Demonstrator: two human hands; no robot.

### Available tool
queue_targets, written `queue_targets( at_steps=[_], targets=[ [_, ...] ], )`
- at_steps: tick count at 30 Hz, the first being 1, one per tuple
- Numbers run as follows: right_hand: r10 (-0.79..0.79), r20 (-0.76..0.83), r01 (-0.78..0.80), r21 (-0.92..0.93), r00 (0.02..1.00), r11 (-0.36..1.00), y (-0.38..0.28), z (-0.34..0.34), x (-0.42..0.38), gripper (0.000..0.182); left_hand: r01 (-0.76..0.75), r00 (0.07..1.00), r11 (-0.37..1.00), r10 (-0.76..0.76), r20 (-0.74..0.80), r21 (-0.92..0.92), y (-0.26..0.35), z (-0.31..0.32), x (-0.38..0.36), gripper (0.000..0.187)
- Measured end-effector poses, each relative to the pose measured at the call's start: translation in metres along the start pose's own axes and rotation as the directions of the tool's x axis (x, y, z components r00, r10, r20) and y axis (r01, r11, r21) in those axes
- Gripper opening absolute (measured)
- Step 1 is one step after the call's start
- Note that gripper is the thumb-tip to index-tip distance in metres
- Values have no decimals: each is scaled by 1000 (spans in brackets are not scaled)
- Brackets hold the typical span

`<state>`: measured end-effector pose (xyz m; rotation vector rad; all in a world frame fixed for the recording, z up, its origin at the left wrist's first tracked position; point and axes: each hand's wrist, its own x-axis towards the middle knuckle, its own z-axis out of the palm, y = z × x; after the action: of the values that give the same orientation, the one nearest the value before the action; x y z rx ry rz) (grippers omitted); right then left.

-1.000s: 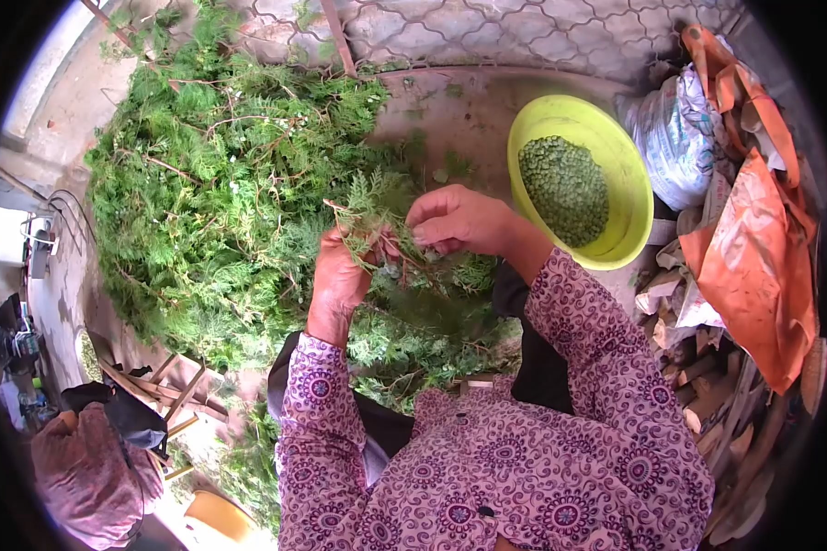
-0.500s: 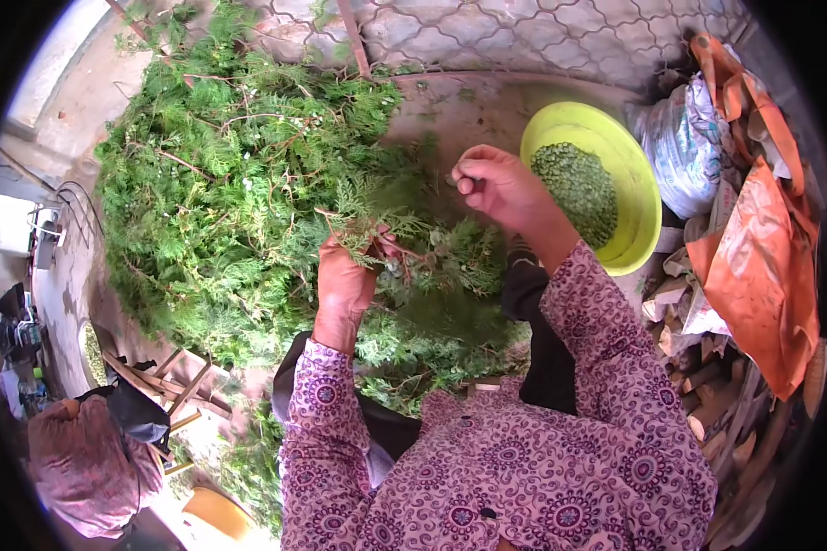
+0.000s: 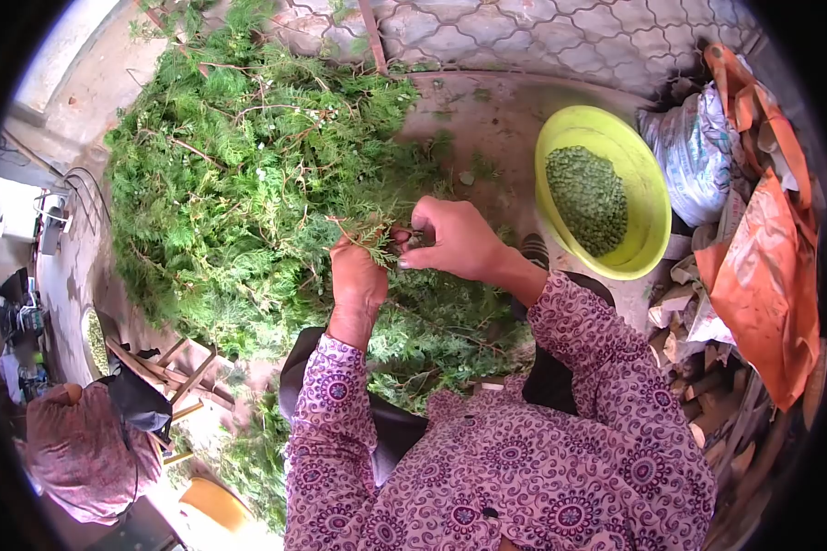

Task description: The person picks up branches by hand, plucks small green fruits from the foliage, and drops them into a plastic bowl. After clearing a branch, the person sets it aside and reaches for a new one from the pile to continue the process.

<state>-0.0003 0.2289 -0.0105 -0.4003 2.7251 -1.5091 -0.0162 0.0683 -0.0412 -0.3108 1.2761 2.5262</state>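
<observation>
Two patterned sleeves (image 3: pixel 333 395) stretch forward from a matching shirt, over the person's dark-clad legs. The left hand (image 3: pixel 358 280) has its fingers closed around a small green sprig (image 3: pixel 370 241), whose leafy tip leans over the knuckles. Just to its right, the right hand (image 3: pixel 464 241) is turned toward the sprig, its fingers curled, with a gap showing between thumb and forefinger; whether the tips pinch anything is too hard to tell. Beneath and beyond both hands spreads a broad heap of green branches (image 3: pixel 239 193) on the floor, brown twigs showing through it. To the right, well apart from the hands, a yellow-green basin (image 3: pixel 651 197) holds many small green pieces (image 3: pixel 588 202). Past it stand a whitish sack (image 3: pixel 694 161), an orange sheet (image 3: pixel 763 285) and stacked wood (image 3: pixel 708 418). Farther off are another person (image 3: pixel 87 450) at lower left and a wire mesh (image 3: pixel 515 32) at the top.
</observation>
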Motion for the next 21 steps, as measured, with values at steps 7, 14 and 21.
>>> queue_targets(
  at_steps=[7,14,21],
  targets=[
    [68,100,-74,57,993,996,-2,1,2,24,26,998,1000,-26,63,6,2,-6,-3,16],
    [138,219,-209,349,966,914,4,1,2,15,184,964,980,-195,183,73,10,-1,-12,24],
    [-11,-47,17,116,999,993,3,-2,1,11,114,985,993,-115,130,12,5,-8,-7,22]
  ],
)
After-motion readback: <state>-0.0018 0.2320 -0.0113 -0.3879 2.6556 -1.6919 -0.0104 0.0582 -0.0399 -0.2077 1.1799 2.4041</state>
